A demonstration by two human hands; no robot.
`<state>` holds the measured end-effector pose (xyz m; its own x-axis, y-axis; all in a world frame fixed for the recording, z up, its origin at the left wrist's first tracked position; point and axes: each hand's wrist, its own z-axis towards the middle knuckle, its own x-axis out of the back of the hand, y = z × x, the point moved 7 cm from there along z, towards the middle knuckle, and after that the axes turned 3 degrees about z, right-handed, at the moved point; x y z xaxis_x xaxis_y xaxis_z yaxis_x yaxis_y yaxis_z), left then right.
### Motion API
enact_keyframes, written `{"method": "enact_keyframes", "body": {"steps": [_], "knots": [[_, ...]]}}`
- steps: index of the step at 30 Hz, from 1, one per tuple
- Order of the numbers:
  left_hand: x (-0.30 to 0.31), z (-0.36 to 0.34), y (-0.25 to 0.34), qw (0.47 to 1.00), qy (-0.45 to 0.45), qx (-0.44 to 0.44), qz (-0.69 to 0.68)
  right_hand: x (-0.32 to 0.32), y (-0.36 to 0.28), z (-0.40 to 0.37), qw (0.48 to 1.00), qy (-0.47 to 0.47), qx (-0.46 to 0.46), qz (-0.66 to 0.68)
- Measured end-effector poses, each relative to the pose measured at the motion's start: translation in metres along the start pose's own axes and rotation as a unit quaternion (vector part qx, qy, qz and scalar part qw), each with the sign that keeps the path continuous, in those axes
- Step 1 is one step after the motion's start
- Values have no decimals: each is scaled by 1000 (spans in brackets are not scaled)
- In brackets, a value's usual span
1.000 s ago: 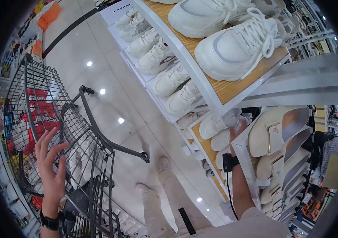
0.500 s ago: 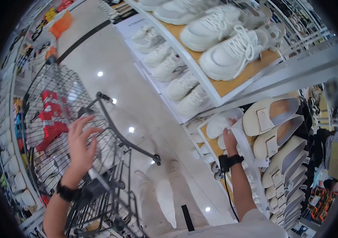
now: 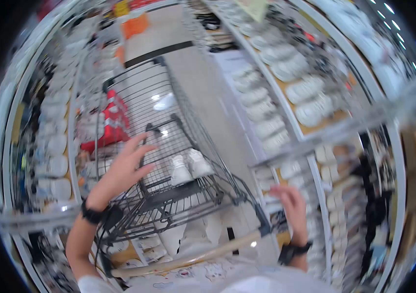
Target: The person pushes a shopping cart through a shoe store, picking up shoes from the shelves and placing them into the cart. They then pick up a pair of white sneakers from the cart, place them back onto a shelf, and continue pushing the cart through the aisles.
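A wire shopping cart (image 3: 132, 80) stands straight in front of me, its pale handle bar (image 3: 193, 254) close to my body. My left hand (image 3: 127, 163) hovers over the cart's left side, fingers spread and holding nothing. To the right of the cart, beside its rear corner, my right hand (image 3: 292, 207) is raised with fingers stretched out and slightly blurred. Both wrists wear black bands. A pair of white sneakers (image 3: 188, 167) sits toward the near end of the cart. Along the cart's left wall shows a red and white package (image 3: 113, 119).
Racks of white shoes (image 3: 269, 115) line the right side of the aisle, with a metal rail (image 3: 334, 134) jutting across. More shoe shelves (image 3: 54, 141) run along the left. Pale tiled floor (image 3: 203, 90) stretches ahead, and an orange item (image 3: 134, 25) lies farther off.
My view has turned, and the cart now sits in front of me instead of angled at left. My right hand has left the shoe shelf and come back beside the cart; my left hand remains open.
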<state>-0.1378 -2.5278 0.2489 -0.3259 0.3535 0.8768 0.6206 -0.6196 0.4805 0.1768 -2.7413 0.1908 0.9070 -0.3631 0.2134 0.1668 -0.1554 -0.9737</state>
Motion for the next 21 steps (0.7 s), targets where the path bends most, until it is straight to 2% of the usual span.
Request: {"method": "enact_keyframes", "body": {"steps": [1,2,3,4,5,6,9,11,13,15,17,18,19,20,21], "knots": [[15,-23,-1,1000,-15,13,-5,7,-12,12,999,0,-4,-52],[29,-45,1,1000,-6,13,9,13,-22,29,999,-22,50,-5],[40,-65,-1,1000,8,12,25,18,-50,45,995,-31,94,-29],[44,-85,-8,999,7,32,35,28,-62,62,995,-22,79,55],[47,-108,-21,997,10,60,47,31,-86,76,990,-20,122,66],[45,-126,-30,996,-5,76,43,33,-96,94,982,-38,108,151],[36,-179,-57,993,-21,116,14,26,-117,125,973,-66,123,182],[23,-210,-67,990,-25,140,-15,15,-100,149,977,-76,35,195],[14,-235,-72,990,26,138,5,4,-98,162,974,-79,15,213],[-9,-257,-90,987,34,154,-12,-8,-89,173,970,-83,-16,230],[-27,-279,-116,970,84,206,-95,-10,-74,185,990,-24,-41,134],[-35,-285,-114,932,89,306,-174,-15,-65,186,990,-27,-39,134],[-36,-284,-106,931,95,308,-174,-25,-55,186,998,-40,-9,-36],[-42,-282,-97,939,62,279,-190,-40,-45,186,977,-54,24,-205],[-47,-282,-92,944,32,254,-206,-58,-39,179,915,-52,134,-377]]}}
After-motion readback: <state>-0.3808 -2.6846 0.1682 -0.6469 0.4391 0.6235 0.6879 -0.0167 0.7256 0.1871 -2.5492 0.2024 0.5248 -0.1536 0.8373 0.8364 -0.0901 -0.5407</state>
